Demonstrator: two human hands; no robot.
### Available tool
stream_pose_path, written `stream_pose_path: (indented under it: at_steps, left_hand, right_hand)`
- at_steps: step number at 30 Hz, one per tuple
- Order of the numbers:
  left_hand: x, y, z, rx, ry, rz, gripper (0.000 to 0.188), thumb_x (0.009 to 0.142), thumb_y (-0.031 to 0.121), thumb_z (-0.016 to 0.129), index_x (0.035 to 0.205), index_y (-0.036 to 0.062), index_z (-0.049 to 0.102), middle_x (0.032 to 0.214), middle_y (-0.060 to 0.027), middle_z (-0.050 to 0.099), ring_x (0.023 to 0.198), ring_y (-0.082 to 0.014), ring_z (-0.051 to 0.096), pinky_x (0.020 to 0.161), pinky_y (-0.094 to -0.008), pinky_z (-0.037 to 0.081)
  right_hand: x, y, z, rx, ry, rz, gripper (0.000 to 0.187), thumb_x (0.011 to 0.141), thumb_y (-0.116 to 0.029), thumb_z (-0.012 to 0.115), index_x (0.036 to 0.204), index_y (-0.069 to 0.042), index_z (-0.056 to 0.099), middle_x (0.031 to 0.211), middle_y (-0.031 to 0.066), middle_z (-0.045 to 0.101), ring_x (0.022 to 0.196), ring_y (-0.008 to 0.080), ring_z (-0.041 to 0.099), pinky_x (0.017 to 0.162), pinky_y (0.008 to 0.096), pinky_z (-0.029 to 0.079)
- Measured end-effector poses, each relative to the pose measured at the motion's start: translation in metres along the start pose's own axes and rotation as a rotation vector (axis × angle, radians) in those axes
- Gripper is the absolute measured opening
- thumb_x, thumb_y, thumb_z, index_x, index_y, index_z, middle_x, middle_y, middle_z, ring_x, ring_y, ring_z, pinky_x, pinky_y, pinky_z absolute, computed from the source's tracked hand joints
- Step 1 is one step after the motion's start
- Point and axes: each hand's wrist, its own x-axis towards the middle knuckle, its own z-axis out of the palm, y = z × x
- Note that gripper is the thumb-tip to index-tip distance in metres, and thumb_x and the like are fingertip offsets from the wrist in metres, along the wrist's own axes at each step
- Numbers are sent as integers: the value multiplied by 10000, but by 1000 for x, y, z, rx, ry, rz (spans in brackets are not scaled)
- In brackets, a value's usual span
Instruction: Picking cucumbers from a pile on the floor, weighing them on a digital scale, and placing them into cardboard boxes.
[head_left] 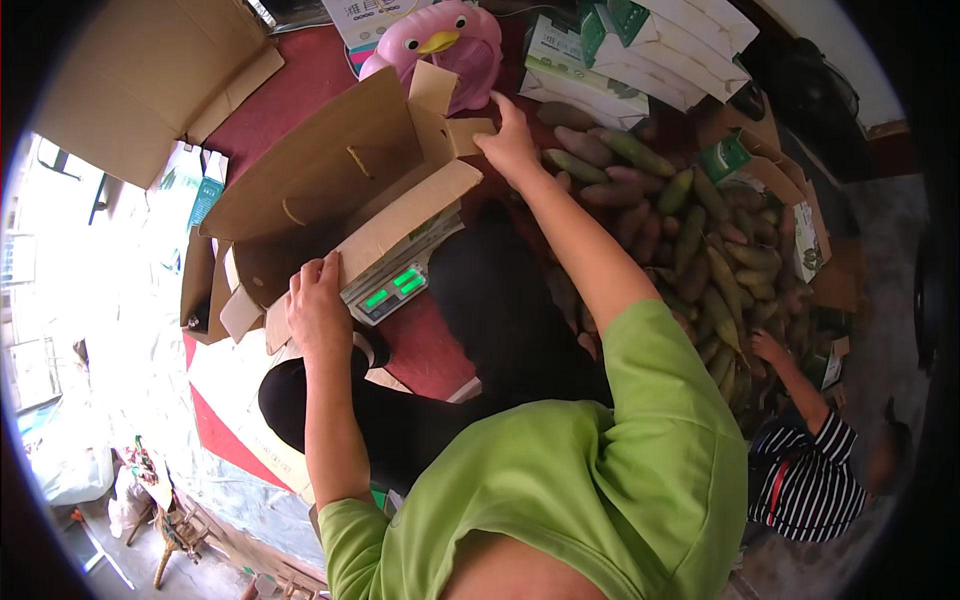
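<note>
A long cardboard box [300, 165] stands with its flaps up, its brown inside facing me and two rope handles showing. Under its near side is a digital scale [385, 297] with lit green displays. My left hand [318, 302] is closed over the edge of the box's near flap, by the scale's display. At the box's far right corner my right hand [508, 140] pinches a small end flap between thumb and fingers. Beside that hand lies a heap of long green and pinkish-brown radishes [690, 240].
A pink bird-shaped plastic thing [455, 45] sits behind the box. White-and-green cartons [660, 50] lie at the far right. Another person in a striped shirt [808, 480] reaches a hand [768, 347] to the heap. A large cardboard sheet [140, 80] stands far left.
</note>
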Motion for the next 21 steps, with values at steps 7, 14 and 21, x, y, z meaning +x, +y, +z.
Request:
stream_pose_path:
  at_steps: [7, 14, 21]
  left_hand:
    - [-4, -4, 3, -11, 0, -20, 374, 809, 35, 504, 1159, 132, 591, 1083, -52, 583, 1032, -254, 539, 869, -376, 440]
    - [1, -3, 8, -5, 1, 13, 398, 804, 12, 487, 1152, 171, 597, 1078, -42, 585, 1023, -266, 544, 845, -378, 462]
    - [3, -7, 12, 32, 22, 43, 433, 777, -16, 496, 1154, 165, 606, 1089, -45, 592, 997, -267, 563, 819, -386, 476]
  right_hand:
    - [5, -41, 12, -793, -65, -671, 533, 707, -188, 688, 1215, -133, 535, 1399, 153, 357, 1227, 348, 391, 960, 455, 380]
    - [25, 18, 12, -641, -189, -254, 523, 791, -346, 632, 1229, -81, 524, 1343, 168, 433, 1220, 363, 406, 944, 450, 395]
    - [-11, 56, -66, -62, 141, -52, 469, 833, -362, 588, 1143, -10, 568, 1087, 167, 600, 1014, 345, 569, 882, 402, 437]
